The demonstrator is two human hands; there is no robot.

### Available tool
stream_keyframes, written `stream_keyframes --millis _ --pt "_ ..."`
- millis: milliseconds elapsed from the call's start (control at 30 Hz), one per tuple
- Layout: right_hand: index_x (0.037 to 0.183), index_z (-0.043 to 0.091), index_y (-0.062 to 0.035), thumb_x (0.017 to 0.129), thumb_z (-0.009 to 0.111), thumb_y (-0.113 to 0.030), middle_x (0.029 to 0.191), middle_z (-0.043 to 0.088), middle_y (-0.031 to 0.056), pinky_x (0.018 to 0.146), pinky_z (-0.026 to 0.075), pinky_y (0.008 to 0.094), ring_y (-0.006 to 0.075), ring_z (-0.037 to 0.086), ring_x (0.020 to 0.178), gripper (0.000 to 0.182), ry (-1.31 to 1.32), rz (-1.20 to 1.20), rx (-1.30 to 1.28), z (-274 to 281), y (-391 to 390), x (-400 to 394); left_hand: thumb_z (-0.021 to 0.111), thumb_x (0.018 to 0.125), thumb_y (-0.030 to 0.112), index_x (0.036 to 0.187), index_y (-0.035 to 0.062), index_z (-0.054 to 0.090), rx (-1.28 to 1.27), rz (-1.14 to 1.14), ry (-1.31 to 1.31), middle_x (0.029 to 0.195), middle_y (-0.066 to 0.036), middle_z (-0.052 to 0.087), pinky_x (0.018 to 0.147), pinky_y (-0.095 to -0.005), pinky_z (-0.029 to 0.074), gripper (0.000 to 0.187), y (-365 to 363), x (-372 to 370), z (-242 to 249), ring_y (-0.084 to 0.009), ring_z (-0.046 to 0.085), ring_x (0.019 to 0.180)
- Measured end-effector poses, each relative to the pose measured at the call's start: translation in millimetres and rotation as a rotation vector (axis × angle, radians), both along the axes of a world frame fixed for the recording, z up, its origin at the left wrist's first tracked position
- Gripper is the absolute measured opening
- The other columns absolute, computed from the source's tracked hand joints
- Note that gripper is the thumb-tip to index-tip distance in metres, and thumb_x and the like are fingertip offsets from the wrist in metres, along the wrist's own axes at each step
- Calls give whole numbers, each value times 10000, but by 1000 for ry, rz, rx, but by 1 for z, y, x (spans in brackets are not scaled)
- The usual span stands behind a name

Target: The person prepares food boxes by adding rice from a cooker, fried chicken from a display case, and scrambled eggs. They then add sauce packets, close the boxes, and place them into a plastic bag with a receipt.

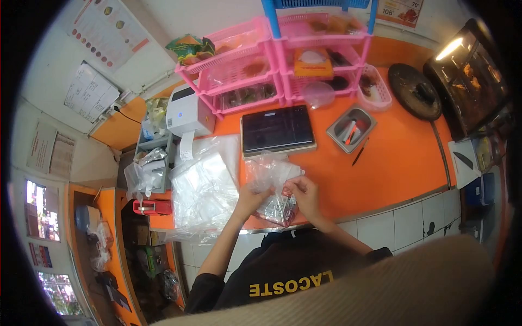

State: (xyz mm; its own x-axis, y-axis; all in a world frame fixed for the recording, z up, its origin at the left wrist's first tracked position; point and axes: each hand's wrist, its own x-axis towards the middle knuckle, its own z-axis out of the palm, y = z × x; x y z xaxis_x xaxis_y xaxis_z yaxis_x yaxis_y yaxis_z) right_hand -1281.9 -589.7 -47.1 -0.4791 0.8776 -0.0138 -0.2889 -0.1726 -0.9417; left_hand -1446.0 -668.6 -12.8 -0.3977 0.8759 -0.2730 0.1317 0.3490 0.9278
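Near the front edge of the orange counter, both my hands are on a clear plastic bag [266,171] with dark and reddish packets [280,211] in its lower part. My left hand [253,198] grips the bag's left side with bent fingers. On the right side, my right hand [303,193] pinches the bag near its upper part, by a small white label. A stack of clear plastic bags [204,187] lies just left of my left hand. Behind the bag is a black tablet [278,130] lying flat.
A label printer [190,111] and a grey organiser [159,171] stand at the left, with a red tool [152,207] nearby. Pink shelves [236,65] rise behind. A metal tray [352,129], a black pen [360,152], a round dark lid [414,92] and a lit display case [467,79] are at the right.
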Motion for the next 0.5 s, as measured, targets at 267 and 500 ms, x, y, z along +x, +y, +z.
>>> stream_keyframes --millis 267,500 --pt "898 665 16 823 697 -58 794 696 88 617 533 251 124 678 684 110 -188 44 199 6 0 -5 722 847 214 1033 11 659 95 34 -10 918 -57 684 744 -277 495 282 -9 7 -4 -126 628 838" --pt "889 696 0 773 701 -46 807 702 109 611 537 260 156 689 666 125 -299 33 376 18 -6 3 739 832 168 1013 20 647 76 59 -68 932 -47 675 753 -271 492 251 -10 6 -6 -117 623 855"
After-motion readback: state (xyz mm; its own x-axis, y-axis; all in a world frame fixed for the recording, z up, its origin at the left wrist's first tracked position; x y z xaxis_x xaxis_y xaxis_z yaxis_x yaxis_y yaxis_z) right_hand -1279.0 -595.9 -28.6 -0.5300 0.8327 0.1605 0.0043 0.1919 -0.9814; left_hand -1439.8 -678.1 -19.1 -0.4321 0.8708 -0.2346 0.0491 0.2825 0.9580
